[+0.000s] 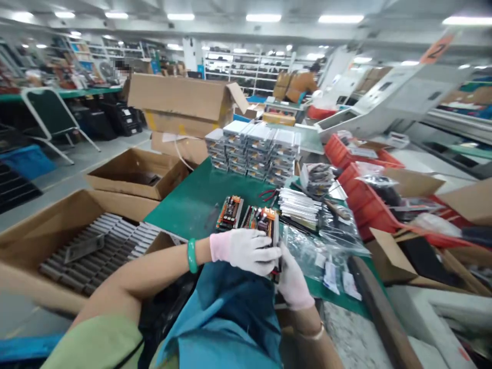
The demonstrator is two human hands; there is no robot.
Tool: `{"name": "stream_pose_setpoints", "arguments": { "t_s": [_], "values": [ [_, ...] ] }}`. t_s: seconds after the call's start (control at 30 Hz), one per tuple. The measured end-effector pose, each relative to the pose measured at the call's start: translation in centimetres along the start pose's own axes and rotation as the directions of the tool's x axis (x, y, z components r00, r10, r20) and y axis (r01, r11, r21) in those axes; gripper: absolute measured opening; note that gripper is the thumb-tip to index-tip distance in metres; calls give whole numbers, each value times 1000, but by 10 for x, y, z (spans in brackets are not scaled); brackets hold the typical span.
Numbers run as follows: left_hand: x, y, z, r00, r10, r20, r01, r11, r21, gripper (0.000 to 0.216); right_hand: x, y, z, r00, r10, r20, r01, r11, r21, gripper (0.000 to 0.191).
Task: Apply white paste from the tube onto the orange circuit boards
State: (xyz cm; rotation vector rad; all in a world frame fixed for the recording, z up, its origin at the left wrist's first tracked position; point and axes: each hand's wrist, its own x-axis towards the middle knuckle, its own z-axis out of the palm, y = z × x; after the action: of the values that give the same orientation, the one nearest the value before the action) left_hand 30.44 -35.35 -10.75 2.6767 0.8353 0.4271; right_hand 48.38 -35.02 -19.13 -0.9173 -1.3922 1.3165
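Observation:
Both my hands wear white gloves and are at a circuit board (271, 218) with orange connectors, near the front edge of the green table (184, 205). My left hand (251, 251) lies across the board's near part, its fingers bent over it. From the right side my right hand (292, 279) grips the board's edge; its fingertips are partly hidden. Just left of it stands a second circuit board (229, 212) with orange connectors. Beyond the boards lie red-handled pliers (269, 193) and a pile of silver metal strips (300, 207).
Silver metal cases (255, 148) are stacked at the table's back. A cardboard box (57, 205) of metal parts stands left, another open box (134, 171) behind it. Clear plastic bags (307, 251) and red bins (365, 195) are on the right. A person (303, 84) bends in the background.

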Motion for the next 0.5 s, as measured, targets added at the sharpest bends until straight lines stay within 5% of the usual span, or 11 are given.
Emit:
{"name": "stream_pose_setpoints", "arguments": {
  "t_s": [0.17, 0.37, 0.43, 0.5],
  "values": [
    [1, -18, 27, 998, 2, 56, -8, 995, 95, 23, 8, 11, 7, 998, 59, -22, -56, 993, 103, 55],
    [-15, -36, 20, 996, 80, 38, -84, 991, 105, 30, 41, 14, 22, 983, 164, -83, -134, 949, 285, 69],
    [-21, -44, 13, 994, -40, -99, 41, 999, 0, 47, 50, 16, 21, 983, 136, -120, -95, 950, 297, 71],
    [-24, -51, 7, 883, -342, -323, 275, 932, -235, 69, 57, 18, 16, 977, 98, -188, -44, 960, 276, 72]
  ]
}}
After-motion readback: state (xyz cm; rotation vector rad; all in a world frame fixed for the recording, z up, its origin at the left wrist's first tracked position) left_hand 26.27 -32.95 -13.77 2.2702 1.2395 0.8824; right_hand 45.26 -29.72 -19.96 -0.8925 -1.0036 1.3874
